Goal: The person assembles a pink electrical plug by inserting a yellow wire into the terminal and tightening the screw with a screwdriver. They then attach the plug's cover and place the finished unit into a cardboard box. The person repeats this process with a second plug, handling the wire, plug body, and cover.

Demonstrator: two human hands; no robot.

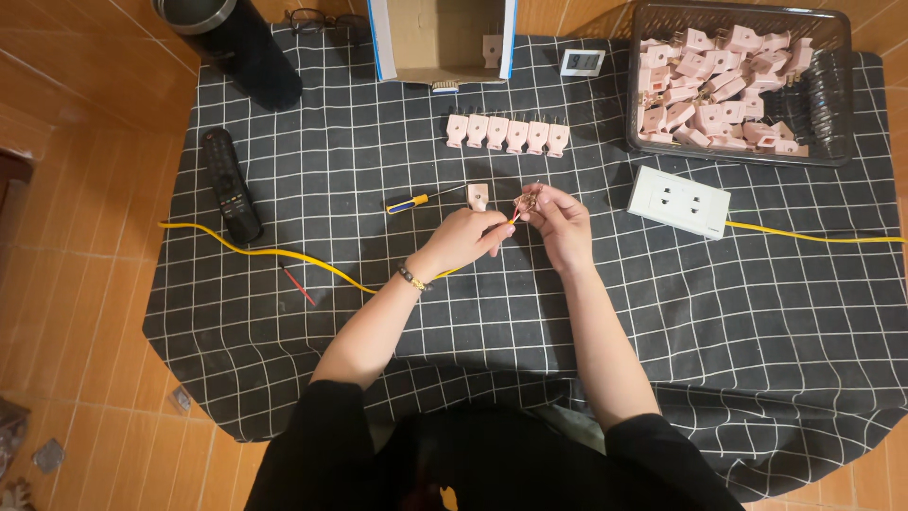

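Note:
My left hand pinches the end of a yellow cable that runs off to the left across the black checked cloth. My right hand holds a small plug part with metal prongs against the cable's stripped end. Both hands meet near the middle of the cloth. Just above them lie a pink plug shell and a yellow-and-blue screwdriver. A row of several pink plugs lies further back.
A dark basket with many pink plugs stands at back right. A white double socket with a yellow cord lies right of my hands. An open cardboard box, a small clock, a black remote and a black cylinder lie around.

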